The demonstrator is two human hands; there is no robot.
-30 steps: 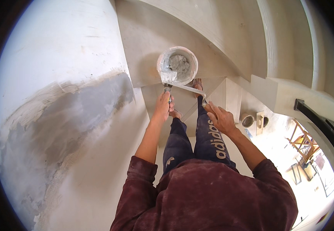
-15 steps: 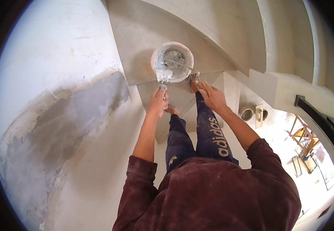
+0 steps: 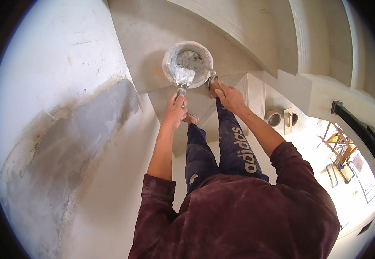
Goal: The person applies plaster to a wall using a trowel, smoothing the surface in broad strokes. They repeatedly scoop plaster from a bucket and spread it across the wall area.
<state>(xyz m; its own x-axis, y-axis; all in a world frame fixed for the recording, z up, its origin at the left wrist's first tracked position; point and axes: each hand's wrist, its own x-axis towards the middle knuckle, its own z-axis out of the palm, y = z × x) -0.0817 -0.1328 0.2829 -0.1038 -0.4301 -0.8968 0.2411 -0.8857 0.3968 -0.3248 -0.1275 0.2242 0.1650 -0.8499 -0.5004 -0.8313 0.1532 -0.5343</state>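
My left hand (image 3: 176, 111) is wrapped round the handle of a putty knife (image 3: 184, 77), whose wide blade is smeared with pale plaster and reaches over the near rim of a bucket (image 3: 166, 64). Grey wet plaster (image 3: 189, 56) lies inside that bucket, which stands on a stair step. My right hand (image 3: 230, 98) grips a plastering trowel (image 3: 200, 65); its long thin blade extends leftward over the bucket opening, close to the putty knife. The fingers largely hide the trowel's handle.
To the left, the white wall bears a grey plaster patch (image 3: 79, 134). Stairs (image 3: 278, 34) curve up at the right beside a dark rail (image 3: 360, 129). A small pot (image 3: 273, 118) and another trowel (image 3: 288, 121) rest lower right. My feet are just below the bucket.
The trowel's blade has turned from edge-on to showing more of its face over the bucket. The putty knife's blade has moved further over the opening. The whole view has shifted slightly.
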